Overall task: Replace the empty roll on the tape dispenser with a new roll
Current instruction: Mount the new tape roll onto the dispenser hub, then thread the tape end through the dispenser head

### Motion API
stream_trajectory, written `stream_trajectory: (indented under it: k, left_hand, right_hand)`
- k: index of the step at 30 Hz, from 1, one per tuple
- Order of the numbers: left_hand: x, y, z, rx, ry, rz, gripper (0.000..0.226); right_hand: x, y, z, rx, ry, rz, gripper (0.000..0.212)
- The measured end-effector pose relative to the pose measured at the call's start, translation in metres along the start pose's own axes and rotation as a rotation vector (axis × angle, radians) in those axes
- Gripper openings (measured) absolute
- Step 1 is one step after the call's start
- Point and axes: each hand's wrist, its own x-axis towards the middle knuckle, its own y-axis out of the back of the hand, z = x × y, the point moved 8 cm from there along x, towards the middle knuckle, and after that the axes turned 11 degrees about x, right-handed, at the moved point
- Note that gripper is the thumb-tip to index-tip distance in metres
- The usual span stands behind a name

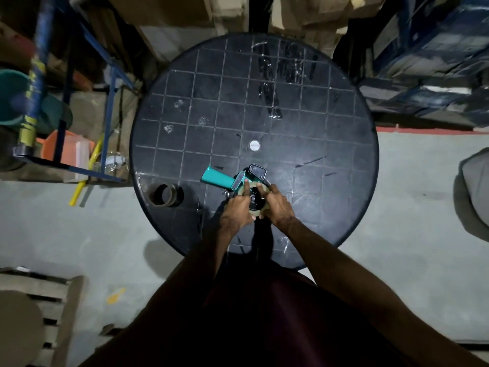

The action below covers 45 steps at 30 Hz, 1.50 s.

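Observation:
A tape dispenser with a teal handle [217, 178] and black head lies flat on the round black table [330, 144], near its front edge. A clear new tape roll [260, 187] sits around the dispenser's black hub [254, 199]. My left hand [238, 207] grips the roll's left side, index finger stretched along it toward the handle. My right hand [277, 203] grips the roll's right side. The empty brown cardboard core [165, 195] stands on edge on the table, to the left of the dispenser, apart from both hands.
A small white disc [254, 145] marks the table's middle. Strips of clear tape [272, 83] stick to the far half of the tabletop. Blue metal shelving [68, 83] stands to the left, cardboard boxes [185, 11] behind, a wooden pallet [39, 313] at lower left.

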Motion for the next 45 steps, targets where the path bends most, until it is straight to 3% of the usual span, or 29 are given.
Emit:
stream_trajectory:
  k: [6, 10, 14, 18, 22, 25, 28, 31, 34, 37, 40, 45]
  left_hand:
    - [-0.003, -0.001, -0.011, -0.081, -0.057, -0.086, 0.127]
    - [0.004, 0.023, -0.037, -0.104, -0.059, 0.039, 0.115]
    - [0.012, 0.044, -0.061, 0.184, -0.073, 0.126, 0.111]
    - [0.025, 0.036, -0.071, 0.501, -0.126, 0.108, 0.082]
    - [0.032, 0.034, -0.061, 0.547, -0.184, 0.099, 0.070]
    - [0.025, 0.026, -0.059, 0.478, -0.203, 0.065, 0.060]
    - [0.010, 0.005, -0.071, 0.287, -0.231, -0.037, 0.034]
    - [-0.010, -0.013, -0.073, 0.036, -0.179, -0.185, 0.042]
    - [-0.036, -0.017, -0.060, -0.347, -0.079, -0.216, 0.047]
    - [-0.065, -0.029, -0.035, -0.622, -0.035, -0.307, 0.034]
    - [-0.079, -0.041, -0.014, -0.800, -0.049, -0.356, 0.037]
    - [-0.097, -0.051, 0.014, -0.776, -0.173, -0.380, 0.039]
  right_hand:
    - [-0.013, 0.003, -0.011, 0.031, 0.028, -0.017, 0.097]
    - [-0.024, 0.009, -0.002, 0.084, 0.046, 0.051, 0.097]
    - [-0.040, 0.013, 0.016, 0.154, -0.008, 0.174, 0.085]
    - [-0.058, -0.007, 0.043, 0.214, -0.099, 0.213, 0.073]
    - [-0.073, -0.032, 0.057, 0.294, -0.130, 0.190, 0.065]
    - [-0.081, -0.042, 0.061, 0.384, -0.154, 0.221, 0.057]
    - [-0.085, -0.049, 0.055, 0.456, -0.125, 0.251, 0.048]
    - [-0.086, -0.045, 0.034, 0.517, -0.032, 0.299, 0.040]
    - [-0.085, -0.035, 0.013, 0.523, 0.051, 0.307, 0.046]
    - [-0.081, -0.029, 0.010, 0.551, -0.053, 0.276, 0.047]
    - [-0.073, -0.027, 0.018, 0.629, -0.227, 0.226, 0.051]
    - [-0.064, -0.032, 0.019, 0.785, -0.332, 0.104, 0.048]
